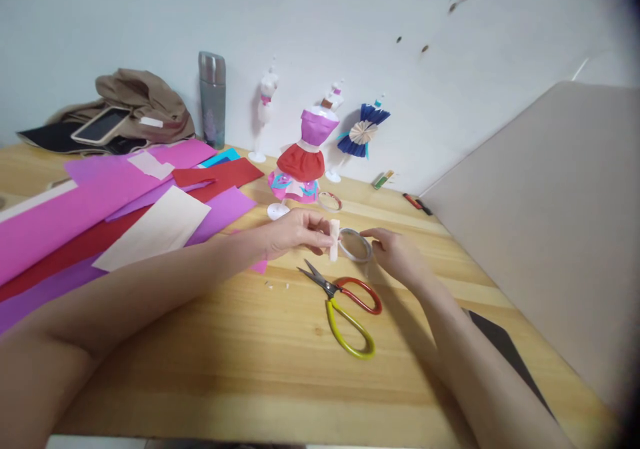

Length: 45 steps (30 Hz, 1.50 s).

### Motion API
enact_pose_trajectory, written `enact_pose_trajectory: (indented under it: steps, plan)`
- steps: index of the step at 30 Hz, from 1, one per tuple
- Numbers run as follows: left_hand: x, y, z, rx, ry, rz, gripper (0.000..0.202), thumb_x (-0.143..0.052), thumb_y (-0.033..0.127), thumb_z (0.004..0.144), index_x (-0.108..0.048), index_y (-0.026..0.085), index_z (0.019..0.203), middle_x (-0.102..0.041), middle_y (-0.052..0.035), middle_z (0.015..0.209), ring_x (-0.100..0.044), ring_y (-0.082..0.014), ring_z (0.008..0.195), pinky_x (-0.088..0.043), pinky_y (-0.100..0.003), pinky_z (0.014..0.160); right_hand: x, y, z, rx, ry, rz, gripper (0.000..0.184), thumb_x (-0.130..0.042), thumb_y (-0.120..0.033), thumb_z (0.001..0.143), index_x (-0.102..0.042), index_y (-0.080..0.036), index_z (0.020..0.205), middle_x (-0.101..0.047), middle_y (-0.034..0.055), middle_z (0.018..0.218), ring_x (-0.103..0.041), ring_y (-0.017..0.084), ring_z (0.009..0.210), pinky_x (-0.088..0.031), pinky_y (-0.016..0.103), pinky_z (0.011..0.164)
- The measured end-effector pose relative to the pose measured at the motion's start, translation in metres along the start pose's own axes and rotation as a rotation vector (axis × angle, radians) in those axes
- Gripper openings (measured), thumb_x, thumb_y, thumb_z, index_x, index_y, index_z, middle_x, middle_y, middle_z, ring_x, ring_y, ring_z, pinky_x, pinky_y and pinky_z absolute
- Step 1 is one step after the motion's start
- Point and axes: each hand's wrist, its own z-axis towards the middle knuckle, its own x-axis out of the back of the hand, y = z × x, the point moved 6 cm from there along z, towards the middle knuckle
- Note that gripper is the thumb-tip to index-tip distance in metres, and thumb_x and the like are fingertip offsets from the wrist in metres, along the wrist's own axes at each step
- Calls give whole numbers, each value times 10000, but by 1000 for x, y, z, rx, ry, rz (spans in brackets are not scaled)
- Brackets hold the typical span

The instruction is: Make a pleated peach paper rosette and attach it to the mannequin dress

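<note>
My left hand [303, 231] pinches a short cream paper strip [334, 241] upright between thumb and fingertips. Just right of the strip is a thin roll of tape [355, 260], tilted, its ring nearly touching the strip. My right hand [397, 252] is closed at the roll's right rim, gripping it with the fingertips; the thumb is mostly hidden. Below both hands lie scissors [331, 289] with one red and one yellow handle, blades parted. Behind my left hand stands a small dress form [305, 156] wearing a purple top and red skirt.
Purple, pink, red and cream paper sheets [155, 229] cover the left side. A flask [213, 102], a phone [101, 126] on brown cloth, and more dress forms [363, 132] stand or lie along the wall. Another tape ring [331, 201] lies behind the hands. A dark flat object [505, 349] is under my right forearm.
</note>
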Motion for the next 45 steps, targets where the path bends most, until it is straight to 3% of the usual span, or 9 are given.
enact_pose_trajectory:
  steps: [2, 4, 9, 14, 20, 25, 33, 40, 45]
  plan:
    - [-2, 7, 0, -32, -24, -72, 163, -738, 296, 784, -667, 151, 760, -697, -50, 832, -629, -128, 809, -492, -260, 749, 9, -18, -2, 23, 18, 117, 218, -536, -270, 859, -725, -202, 944, -714, 43, 710, -599, 170, 567, -462, 289, 529]
    - [-4, 15, 0, -62, -27, -89, 177, -746, 311, 793, -678, 148, 789, -701, -52, 839, -639, -128, 798, -500, -268, 760, 19, -47, -6, 78, 28, 513, 200, -615, -378, 852, -714, -213, 903, -727, 40, 757, -551, 132, 512, -437, 272, 474]
    - [0, 55, -4, -290, 100, 57, 198, -757, 326, 793, -681, 147, 756, -684, -34, 753, -637, -131, 762, -502, -277, 756, 43, -116, -9, 241, 47, 781, 129, -784, -288, 751, -755, -237, 866, -717, 21, 746, -566, 118, 565, -453, 248, 498]
    - [11, 92, -15, -524, 234, 191, 176, -781, 304, 784, -686, 156, 775, -677, -26, 777, -647, -125, 769, -507, -258, 732, 58, -139, 2, 376, 118, 873, 125, -781, -272, 777, -770, -251, 900, -707, 19, 784, -598, 126, 633, -481, 257, 555]
    - [16, 105, -22, -654, 284, 329, 86, -773, 207, 773, -706, 164, 743, -688, -42, 862, -648, -123, 810, -516, -239, 730, 49, -153, 16, 425, 41, 964, 112, -802, -307, 763, -721, -236, 791, -677, 6, 706, -609, 144, 629, -495, 294, 604]
    - [13, 99, -22, -603, 264, 282, 96, -749, 154, 785, -687, 149, 712, -672, -16, 771, -628, -95, 736, -519, -229, 736, 34, -150, 24, 289, -100, 1072, 258, -846, -359, 689, -639, -206, 674, -594, -13, 595, -477, 101, 510, -355, 253, 474]
    - [8, 73, -9, -319, 123, 80, 160, -831, 241, 718, -708, 140, 727, -719, -27, 745, -675, -129, 735, -548, -266, 743, 13, -142, 25, 188, -570, 1278, 391, -840, -409, 698, -521, -192, 638, -393, -81, 512, -228, 32, 425, -139, 209, 415]
    - [7, 64, -8, -183, 63, -86, 268, -864, 344, 663, -705, 138, 725, -709, -35, 739, -655, -126, 668, -532, -255, 650, 40, -136, 20, 328, -243, 1005, 319, -820, -479, 719, -647, -214, 755, -506, -46, 578, -364, 74, 470, -262, 231, 429]
    - [16, 66, -8, -215, 211, -21, 257, -830, 345, 700, -689, 133, 731, -696, -29, 707, -639, -113, 679, -514, -232, 643, 46, -148, 10, 389, -153, 766, 335, -777, -521, 766, -649, -212, 789, -623, 0, 668, -544, 125, 598, -415, 261, 534]
